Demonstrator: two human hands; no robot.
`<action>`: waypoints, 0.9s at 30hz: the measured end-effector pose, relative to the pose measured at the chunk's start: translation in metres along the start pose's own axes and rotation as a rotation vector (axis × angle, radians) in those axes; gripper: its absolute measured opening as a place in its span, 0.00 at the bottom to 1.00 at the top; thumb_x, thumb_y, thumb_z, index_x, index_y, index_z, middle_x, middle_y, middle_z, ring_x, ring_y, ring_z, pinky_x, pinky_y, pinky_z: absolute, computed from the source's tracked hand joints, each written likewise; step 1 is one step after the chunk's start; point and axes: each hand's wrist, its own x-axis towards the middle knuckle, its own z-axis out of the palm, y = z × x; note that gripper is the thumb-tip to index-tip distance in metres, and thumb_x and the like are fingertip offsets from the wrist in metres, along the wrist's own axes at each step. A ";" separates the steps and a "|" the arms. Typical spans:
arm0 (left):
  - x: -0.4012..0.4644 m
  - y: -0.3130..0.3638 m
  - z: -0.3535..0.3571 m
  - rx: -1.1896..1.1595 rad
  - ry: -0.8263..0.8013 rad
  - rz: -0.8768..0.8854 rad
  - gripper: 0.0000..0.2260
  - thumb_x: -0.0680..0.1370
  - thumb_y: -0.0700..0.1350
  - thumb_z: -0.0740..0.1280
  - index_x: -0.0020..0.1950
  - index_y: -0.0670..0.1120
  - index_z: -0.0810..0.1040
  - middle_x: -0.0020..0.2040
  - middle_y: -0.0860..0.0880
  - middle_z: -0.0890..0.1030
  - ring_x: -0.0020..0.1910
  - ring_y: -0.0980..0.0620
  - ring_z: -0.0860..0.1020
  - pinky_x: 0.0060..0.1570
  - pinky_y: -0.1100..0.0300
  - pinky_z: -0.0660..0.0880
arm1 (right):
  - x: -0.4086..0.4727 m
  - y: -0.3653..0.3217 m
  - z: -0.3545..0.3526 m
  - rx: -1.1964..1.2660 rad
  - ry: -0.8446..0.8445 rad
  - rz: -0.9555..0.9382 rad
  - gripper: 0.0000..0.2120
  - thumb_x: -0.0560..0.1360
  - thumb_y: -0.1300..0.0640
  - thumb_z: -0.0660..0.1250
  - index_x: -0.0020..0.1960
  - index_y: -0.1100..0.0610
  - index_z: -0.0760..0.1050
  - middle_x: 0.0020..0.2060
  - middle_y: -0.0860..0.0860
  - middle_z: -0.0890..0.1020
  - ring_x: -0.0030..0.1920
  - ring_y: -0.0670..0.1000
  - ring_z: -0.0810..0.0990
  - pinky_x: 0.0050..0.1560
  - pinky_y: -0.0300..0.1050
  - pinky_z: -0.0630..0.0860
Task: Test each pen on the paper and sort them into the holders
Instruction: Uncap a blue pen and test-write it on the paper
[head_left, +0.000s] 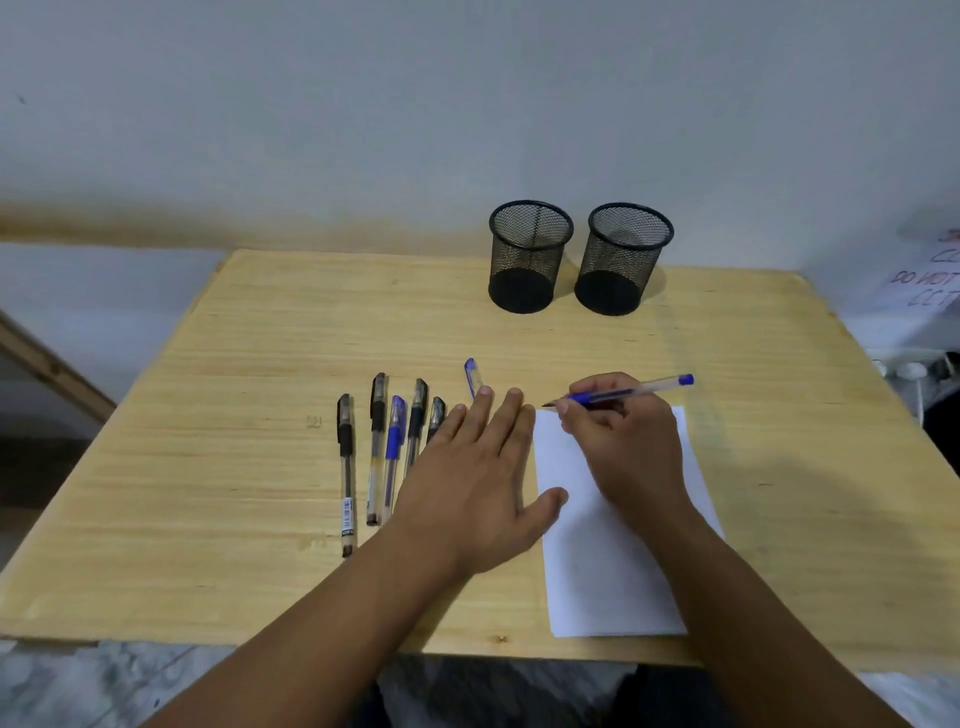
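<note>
Pinched between the thumb and curled fingers of the right hand (618, 441) is an uncapped blue pen (623, 394), its dark tip pointing left just past the top left corner of the white paper (597, 582) and its blue end cap sticking out to the right. That hand lies over the upper part of the sheet. The left hand (478, 488) holds nothing: it lies flat, fingers straight and slightly spread, palm down on the wooden table (208, 467), with the thumb reaching onto the paper's left edge.

Just left of that hand five capped pens lie in a loose row, roughly parallel and pointing away from the person. Nearest the table's left side is a black pen (345, 467) with a barcode label low on its barrel, then a second black-capped pen (376, 447), a blue capped pen (394, 447), another dark pen (415, 421), and a fifth pen (435, 415) mostly hidden under the left hand's fingers.

Beyond the fingertips a loose blue pen cap (471, 376) lies on the wood. Farther back, near the wall, two black mesh holders stand upright side by side, the left holder (527, 257) and the right holder (621, 260) close together but apart. At the far right edge a paper sign (930, 280) with red handwriting shows, too blurred to read fully.
</note>
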 end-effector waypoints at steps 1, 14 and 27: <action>0.000 0.000 0.000 0.002 -0.001 0.001 0.38 0.78 0.69 0.42 0.81 0.47 0.41 0.81 0.48 0.41 0.79 0.46 0.38 0.77 0.49 0.41 | 0.001 0.000 0.001 -0.028 -0.012 0.018 0.03 0.75 0.58 0.72 0.48 0.56 0.79 0.37 0.45 0.82 0.38 0.41 0.81 0.40 0.26 0.74; 0.000 -0.001 0.001 -0.002 0.023 0.010 0.39 0.78 0.69 0.43 0.81 0.47 0.42 0.81 0.47 0.43 0.80 0.45 0.40 0.77 0.49 0.42 | 0.002 0.000 0.007 -0.078 -0.018 0.075 0.05 0.76 0.52 0.71 0.45 0.52 0.77 0.36 0.44 0.83 0.39 0.40 0.80 0.39 0.25 0.72; 0.000 -0.001 0.000 -0.012 0.031 0.008 0.39 0.78 0.69 0.44 0.81 0.46 0.45 0.82 0.46 0.45 0.80 0.44 0.42 0.77 0.49 0.43 | 0.000 -0.002 0.007 -0.113 -0.037 0.049 0.05 0.75 0.55 0.71 0.46 0.54 0.76 0.34 0.38 0.77 0.39 0.27 0.76 0.38 0.20 0.68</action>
